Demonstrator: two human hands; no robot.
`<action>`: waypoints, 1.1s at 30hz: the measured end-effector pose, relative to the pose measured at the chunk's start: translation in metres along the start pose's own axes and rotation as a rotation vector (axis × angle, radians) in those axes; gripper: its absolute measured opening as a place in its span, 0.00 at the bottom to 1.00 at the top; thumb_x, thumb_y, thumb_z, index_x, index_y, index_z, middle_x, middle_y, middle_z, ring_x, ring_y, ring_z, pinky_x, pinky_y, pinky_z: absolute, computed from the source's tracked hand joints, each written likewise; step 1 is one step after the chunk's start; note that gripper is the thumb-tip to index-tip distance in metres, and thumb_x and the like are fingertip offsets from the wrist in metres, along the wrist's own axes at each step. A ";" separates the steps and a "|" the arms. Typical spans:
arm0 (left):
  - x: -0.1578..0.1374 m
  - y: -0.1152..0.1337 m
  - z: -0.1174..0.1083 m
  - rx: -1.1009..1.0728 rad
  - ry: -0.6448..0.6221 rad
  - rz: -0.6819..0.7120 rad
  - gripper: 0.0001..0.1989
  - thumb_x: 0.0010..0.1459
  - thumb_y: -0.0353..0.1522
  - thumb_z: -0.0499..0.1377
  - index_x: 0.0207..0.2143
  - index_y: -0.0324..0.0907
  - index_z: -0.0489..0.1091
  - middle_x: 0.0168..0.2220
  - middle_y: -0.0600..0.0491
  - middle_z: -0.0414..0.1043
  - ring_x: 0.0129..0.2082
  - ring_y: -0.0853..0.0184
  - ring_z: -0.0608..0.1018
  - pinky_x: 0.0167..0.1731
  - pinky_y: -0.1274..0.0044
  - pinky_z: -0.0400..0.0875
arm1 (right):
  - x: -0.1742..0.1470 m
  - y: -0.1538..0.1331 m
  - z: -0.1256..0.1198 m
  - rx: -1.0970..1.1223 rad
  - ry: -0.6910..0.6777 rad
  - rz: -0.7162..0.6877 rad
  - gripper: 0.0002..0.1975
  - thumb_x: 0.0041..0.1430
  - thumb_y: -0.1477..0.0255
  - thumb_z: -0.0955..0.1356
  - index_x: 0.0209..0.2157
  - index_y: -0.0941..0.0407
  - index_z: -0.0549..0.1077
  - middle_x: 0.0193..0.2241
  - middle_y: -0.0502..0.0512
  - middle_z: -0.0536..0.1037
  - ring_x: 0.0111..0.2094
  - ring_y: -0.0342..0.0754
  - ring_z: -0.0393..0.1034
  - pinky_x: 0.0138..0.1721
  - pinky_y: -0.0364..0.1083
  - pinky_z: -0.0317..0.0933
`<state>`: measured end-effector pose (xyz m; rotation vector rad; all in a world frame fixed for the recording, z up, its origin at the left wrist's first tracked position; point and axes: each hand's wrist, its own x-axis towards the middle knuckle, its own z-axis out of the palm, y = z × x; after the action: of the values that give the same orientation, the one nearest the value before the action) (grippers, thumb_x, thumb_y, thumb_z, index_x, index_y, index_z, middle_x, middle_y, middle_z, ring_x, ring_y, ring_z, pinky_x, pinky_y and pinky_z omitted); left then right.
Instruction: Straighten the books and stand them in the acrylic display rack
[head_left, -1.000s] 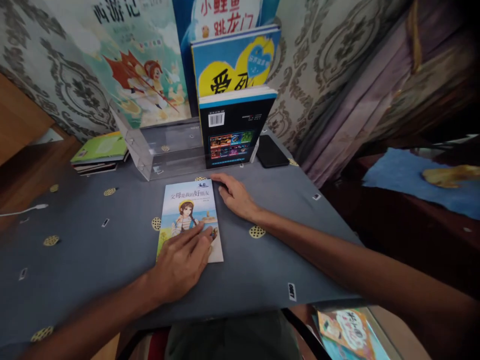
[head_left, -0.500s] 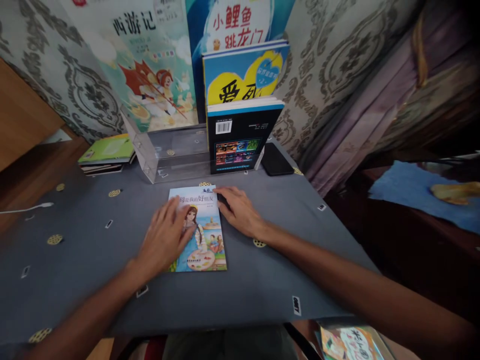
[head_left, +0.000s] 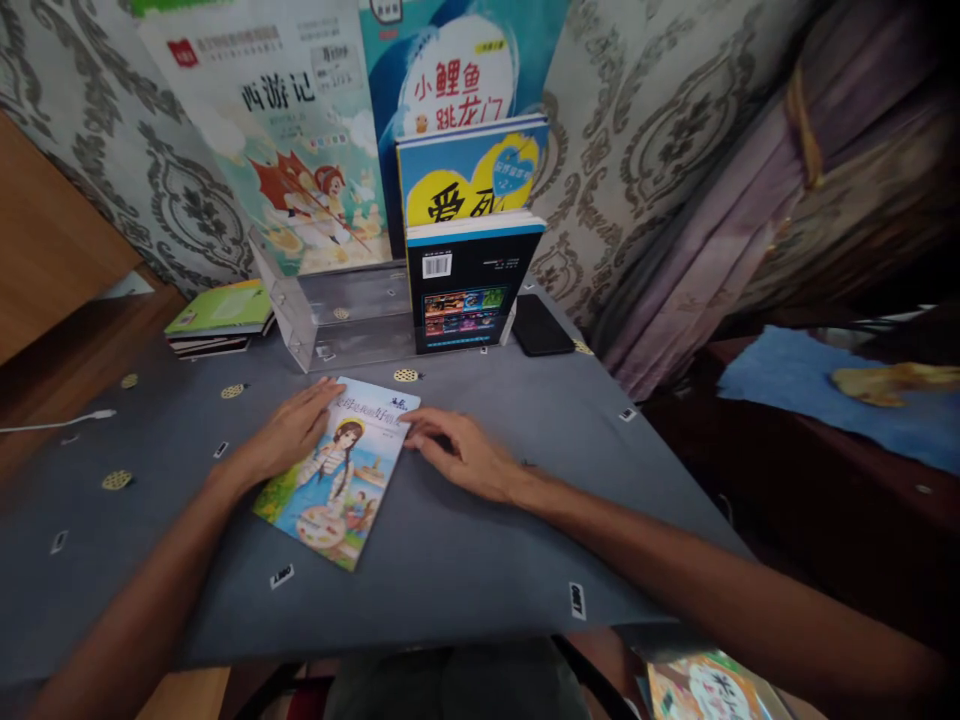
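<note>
Head view — book (head_left: 330, 490) between flattened left grip (head_left: 295, 428) — and loosely curled right grip (head_left: 466, 455).

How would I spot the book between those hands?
On the gray tablecloth, find the clear rack. In front of it, the book lies between the left hand and right hand. Unlike the upright books, it lies flat, showing a yellow-hatted figure.

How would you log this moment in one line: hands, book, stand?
book: lying askew on table; left hand: at its upper left edge; right hand: at its upper right edge; clear stand: holding upright books
</note>
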<state>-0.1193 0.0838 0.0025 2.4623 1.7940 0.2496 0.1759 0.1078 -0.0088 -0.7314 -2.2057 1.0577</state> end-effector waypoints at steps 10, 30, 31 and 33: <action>0.011 0.083 -0.014 0.251 -0.017 -0.065 0.21 0.70 0.39 0.48 0.55 0.37 0.69 0.58 0.40 0.70 0.57 0.52 0.73 0.54 0.61 0.72 | 0.011 0.025 -0.010 -0.183 0.151 0.024 0.24 0.62 0.81 0.61 0.59 0.57 0.66 0.49 0.61 0.80 0.54 0.54 0.71 0.56 0.59 0.62; 0.017 0.131 -0.007 0.402 -0.008 -0.064 0.14 0.68 0.35 0.52 0.46 0.38 0.74 0.45 0.44 0.80 0.44 0.54 0.82 0.33 0.69 0.75 | 0.013 0.026 -0.009 0.040 0.221 0.066 0.22 0.62 0.80 0.60 0.56 0.55 0.67 0.37 0.53 0.83 0.34 0.46 0.73 0.42 0.48 0.64; 0.017 0.131 -0.007 0.396 -0.003 -0.068 0.14 0.68 0.35 0.52 0.47 0.38 0.74 0.46 0.44 0.80 0.44 0.53 0.82 0.33 0.68 0.75 | 0.012 0.025 -0.009 0.040 0.223 0.067 0.22 0.62 0.80 0.60 0.56 0.56 0.67 0.37 0.53 0.83 0.34 0.46 0.73 0.42 0.48 0.64; 0.017 0.130 -0.008 0.385 0.010 -0.060 0.14 0.68 0.35 0.52 0.46 0.38 0.74 0.48 0.45 0.80 0.44 0.53 0.82 0.34 0.68 0.76 | 0.012 0.024 -0.009 0.039 0.224 0.066 0.21 0.62 0.80 0.60 0.56 0.57 0.67 0.37 0.54 0.83 0.34 0.46 0.73 0.42 0.48 0.64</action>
<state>0.0063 0.0592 0.0327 2.6433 2.0842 -0.0993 0.1798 0.1338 -0.0207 -0.8658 -1.9780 0.9960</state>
